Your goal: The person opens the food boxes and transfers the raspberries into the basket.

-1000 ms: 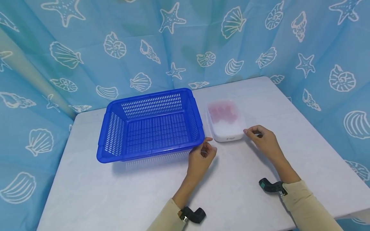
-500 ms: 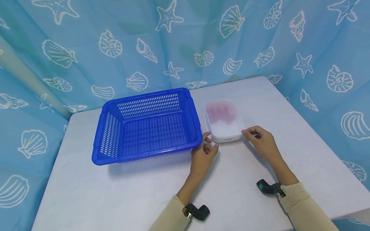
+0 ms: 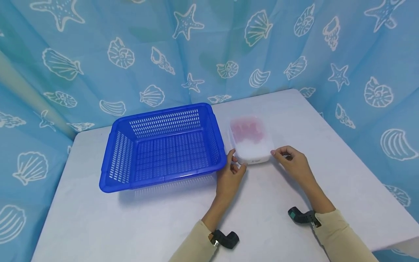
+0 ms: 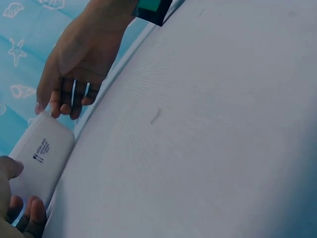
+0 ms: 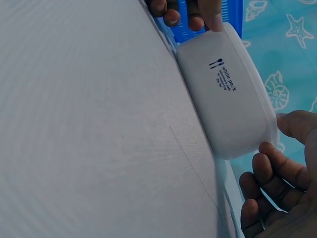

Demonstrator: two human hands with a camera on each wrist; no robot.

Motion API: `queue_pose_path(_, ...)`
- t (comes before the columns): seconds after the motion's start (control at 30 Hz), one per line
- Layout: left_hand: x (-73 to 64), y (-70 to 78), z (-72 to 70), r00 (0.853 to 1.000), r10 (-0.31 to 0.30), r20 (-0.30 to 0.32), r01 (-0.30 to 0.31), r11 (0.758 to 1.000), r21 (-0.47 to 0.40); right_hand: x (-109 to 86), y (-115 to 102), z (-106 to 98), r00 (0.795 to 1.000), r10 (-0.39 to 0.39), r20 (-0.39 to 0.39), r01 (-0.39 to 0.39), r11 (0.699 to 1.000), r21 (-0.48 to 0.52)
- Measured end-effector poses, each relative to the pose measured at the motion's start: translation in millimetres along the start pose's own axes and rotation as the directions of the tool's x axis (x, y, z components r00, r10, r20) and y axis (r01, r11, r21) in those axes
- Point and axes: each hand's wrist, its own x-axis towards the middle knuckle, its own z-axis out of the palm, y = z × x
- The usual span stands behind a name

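A white lidded food container [image 3: 254, 148] lies on the table, with something pink showing through the far part of its cloudy lid. Small print with a fork-and-spoon mark is on its front side [image 5: 225, 94]. My left hand [image 3: 229, 178] holds the near left corner, thumb at the front and index finger along the side. At the near right corner, my right hand [image 3: 294, 163] pinches the lid's edge between thumb and index finger; its other fingers [image 5: 252, 186] curl loosely below. What the pink contents are is hidden under the lid.
A blue slotted plastic basket [image 3: 163, 178] stands just left of the container, its near right corner overlapping my left hand in the head view. White cloth covers the table [image 3: 157, 225]. A blue seashell curtain [image 3: 196, 47] hangs behind.
My left hand has shifted from beside the basket's corner onto the container's near left corner. My right hand stays at the lid's right corner. The head view has turned slightly right.
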Motion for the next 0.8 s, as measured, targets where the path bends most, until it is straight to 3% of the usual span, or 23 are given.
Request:
queue_pose_path(0.13, 1.8, 0.2, 3.5, 1.0, -0.004, -0.028, 0.005, 1.0, 0.024, -1.6, 0, 0, 1.0, 0.011, 0.004, -0.011, 1.0, 0.006)
queue_pose_path(0.5, 0.5, 4.2, 8.5, 0.992, 0.064, -0.108, -0.06, 0.997, 0.038, -1.3, 4, -2, 1.0, -0.018, -0.008, 0.018, 1.0, 0.024)
queue_pose_path(0.8, -3.1, 8.7, 15.9, 0.986, 0.093, -0.139, -0.081, 0.993, 0.091, -6.1, 0, -8, 0.999, 0.04, -0.026, -0.039, 0.999, 0.03)
